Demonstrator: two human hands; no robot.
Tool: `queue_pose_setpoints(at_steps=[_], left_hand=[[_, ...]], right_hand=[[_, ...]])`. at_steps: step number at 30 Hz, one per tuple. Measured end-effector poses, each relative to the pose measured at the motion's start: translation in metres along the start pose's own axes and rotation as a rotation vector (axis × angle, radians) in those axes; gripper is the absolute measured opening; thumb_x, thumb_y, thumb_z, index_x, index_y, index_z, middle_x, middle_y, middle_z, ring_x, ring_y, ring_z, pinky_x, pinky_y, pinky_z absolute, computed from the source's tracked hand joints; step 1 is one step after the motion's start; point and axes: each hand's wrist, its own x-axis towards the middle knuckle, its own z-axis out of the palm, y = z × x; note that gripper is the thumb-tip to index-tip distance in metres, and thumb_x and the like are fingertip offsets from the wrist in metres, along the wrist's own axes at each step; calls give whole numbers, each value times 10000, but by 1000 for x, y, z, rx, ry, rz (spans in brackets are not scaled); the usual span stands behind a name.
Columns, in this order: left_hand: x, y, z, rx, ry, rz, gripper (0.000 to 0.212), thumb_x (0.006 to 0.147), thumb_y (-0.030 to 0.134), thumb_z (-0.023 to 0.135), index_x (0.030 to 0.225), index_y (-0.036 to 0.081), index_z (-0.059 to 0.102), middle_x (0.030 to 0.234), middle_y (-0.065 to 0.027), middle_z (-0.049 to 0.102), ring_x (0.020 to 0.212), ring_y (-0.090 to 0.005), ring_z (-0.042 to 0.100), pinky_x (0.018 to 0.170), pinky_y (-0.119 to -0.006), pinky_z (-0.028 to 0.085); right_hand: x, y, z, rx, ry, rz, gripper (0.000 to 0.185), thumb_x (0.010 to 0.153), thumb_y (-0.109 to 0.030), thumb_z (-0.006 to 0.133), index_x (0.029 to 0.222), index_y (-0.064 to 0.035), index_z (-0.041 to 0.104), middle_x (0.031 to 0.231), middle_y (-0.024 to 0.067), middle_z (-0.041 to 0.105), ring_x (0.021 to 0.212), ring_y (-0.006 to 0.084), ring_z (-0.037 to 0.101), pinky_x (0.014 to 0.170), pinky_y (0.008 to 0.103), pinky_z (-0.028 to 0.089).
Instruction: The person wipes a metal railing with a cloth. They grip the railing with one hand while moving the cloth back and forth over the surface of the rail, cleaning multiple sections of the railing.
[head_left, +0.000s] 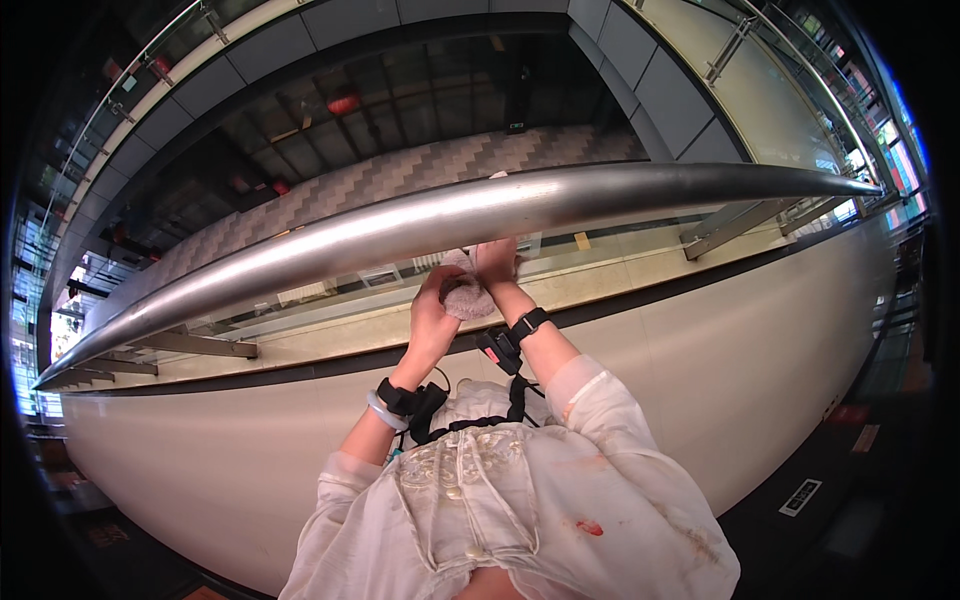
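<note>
A thick polished metal handrail (480, 210) crosses in front of me. Just below it, my left hand (436, 304) grips a pinkish cloth (469, 300), its fingers partly hidden in the folds. My right hand (496, 262) is against the upper part of the same cloth, with its fingertips hidden under the rail, so its grip cannot be made out. A small pale bit of what may be cloth (499, 175) shows over the rail's far side. Black straps with small devices are on both wrists, and a pale bangle (385, 411) is on the left one.
Under the handrail runs a glass panel on a cream stone ledge (600, 277), with metal brackets (724, 229) at the right and left. Beyond lies a lower floor with patterned tiles (420, 165). A smooth pale floor (660, 375) extends around me.
</note>
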Motion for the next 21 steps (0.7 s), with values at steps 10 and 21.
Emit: queue_pose_setpoints(at_steps=[10, 21], left_hand=[[-8, -13, -3, 37, -111, -25, 325, 629, -9, 517, 943, 10, 436, 877, -103, 528, 843, -183, 510, 756, -257, 387], [-8, -14, -4, -123, 156, -196, 293, 667, -82, 439, 929, 44, 401, 913, -52, 463, 875, -144, 443, 798, -232, 341]], right_hand=[[-26, 18, -17, -4, 89, 14, 237, 746, -162, 382, 663, -8, 542, 818, 183, 506, 794, 394, 416, 743, 436, 313], [-48, 25, -15, 243, -333, 727, 220, 768, -154, 392, 754, 25, 519, 707, 179, 529, 828, 345, 469, 728, 361, 365]])
